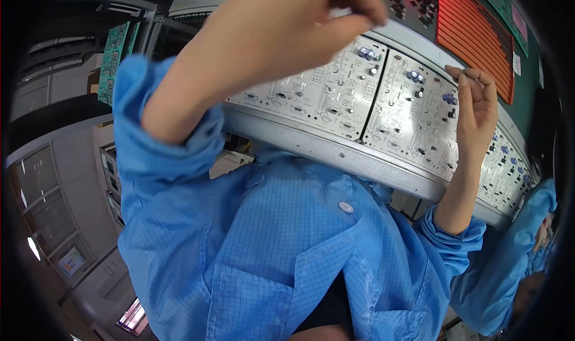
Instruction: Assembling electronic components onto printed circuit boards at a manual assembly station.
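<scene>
My left hand (287,32) reaches across from the left, above a white circuit board (335,95), and covers part of it. Its thumb and forefinger are bent together in a pinch near the board's far edge, and anything between them is too small or blurred to name. My right hand (477,104) is raised over the right end of a second white circuit board (404,116). Its fingers curl toward the thumb, and whatever the tips hold cannot be made out. Both boards carry blue capacitors and small black parts, and lie side by side in a metal rail (323,144).
A third populated board (502,176) sits farther right in the rail. Beyond lie a red-lit heap of small dark parts (413,2) and orange-red ribbed strips (476,32). Green circuit boards (114,59) stand at left. A co-worker's blue sleeve (509,263) is close on the right.
</scene>
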Available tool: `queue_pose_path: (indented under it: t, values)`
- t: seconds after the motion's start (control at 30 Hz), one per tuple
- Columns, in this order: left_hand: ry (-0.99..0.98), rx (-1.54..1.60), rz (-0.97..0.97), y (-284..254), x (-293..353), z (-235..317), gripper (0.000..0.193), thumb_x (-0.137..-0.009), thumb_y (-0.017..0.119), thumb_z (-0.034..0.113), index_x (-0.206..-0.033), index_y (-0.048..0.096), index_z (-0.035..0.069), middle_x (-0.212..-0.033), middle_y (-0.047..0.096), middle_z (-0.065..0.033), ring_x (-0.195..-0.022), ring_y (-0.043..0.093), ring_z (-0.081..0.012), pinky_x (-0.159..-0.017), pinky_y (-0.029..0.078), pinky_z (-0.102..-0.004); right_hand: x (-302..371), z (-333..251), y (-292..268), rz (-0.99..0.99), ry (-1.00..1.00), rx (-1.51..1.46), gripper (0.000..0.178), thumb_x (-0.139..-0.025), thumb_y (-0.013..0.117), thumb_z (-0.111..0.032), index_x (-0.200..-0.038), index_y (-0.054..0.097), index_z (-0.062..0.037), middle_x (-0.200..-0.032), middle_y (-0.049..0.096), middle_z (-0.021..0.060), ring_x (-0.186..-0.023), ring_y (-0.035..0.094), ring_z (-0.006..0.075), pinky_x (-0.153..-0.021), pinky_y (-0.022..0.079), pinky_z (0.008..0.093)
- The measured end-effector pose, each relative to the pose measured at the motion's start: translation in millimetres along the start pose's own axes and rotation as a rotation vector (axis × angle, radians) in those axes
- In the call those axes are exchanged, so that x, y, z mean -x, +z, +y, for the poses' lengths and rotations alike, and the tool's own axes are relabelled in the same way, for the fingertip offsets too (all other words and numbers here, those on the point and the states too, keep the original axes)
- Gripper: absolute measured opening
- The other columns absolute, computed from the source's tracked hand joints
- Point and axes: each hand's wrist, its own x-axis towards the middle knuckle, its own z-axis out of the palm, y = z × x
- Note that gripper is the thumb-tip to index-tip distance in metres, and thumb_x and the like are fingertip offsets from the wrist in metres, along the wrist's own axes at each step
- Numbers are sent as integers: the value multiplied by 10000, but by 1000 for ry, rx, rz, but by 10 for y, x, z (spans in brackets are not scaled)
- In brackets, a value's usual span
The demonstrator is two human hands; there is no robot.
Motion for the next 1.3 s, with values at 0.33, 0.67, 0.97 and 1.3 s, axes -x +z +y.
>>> queue_pose_path:
  t: [0.33, 0.67, 0.97, 1.3]
  values:
    - [-236, 130, 297, 386, 1509, -346, 175, -802, 708, -37, -964, 705, 29, -915, 662, -93, -801, 606, -260, -731, 505, -320, -74, -604, 962, -316, -252, 640, 146, -850, 719, -45, -995, 699, -39, -987, 701, 33, -955, 573, 200, -885, 434, 306]
    - [-187, 127, 405, 738, 1792, -591, 216, -740, 716, -70, -931, 694, 28, -946, 636, -96, -855, 628, -288, -763, 528, -375, -135, -450, 1377, -290, -232, 834, 140, -770, 778, -64, -907, 764, -87, -928, 679, 15, -897, 530, 220, -851, 416, 332]
    - [-101, 108, 387, 775, 1775, -663, 246, -700, 705, -69, -930, 699, 19, -940, 628, -85, -855, 631, -262, -748, 531, -373, -93, -465, 1445, -247, -185, 894, 133, -768, 782, -72, -898, 763, -90, -906, 683, 4, -876, 541, 209, -871, 383, 338]
    - [-78, 26, 345, 780, 1761, -680, 216, -713, 697, -25, -924, 704, 19, -912, 650, -73, -820, 629, -242, -714, 524, -352, -24, -467, 1486, -199, -193, 963, 110, -771, 788, -80, -870, 748, -107, -884, 659, -20, -875, 528, 195, -880, 316, 377]
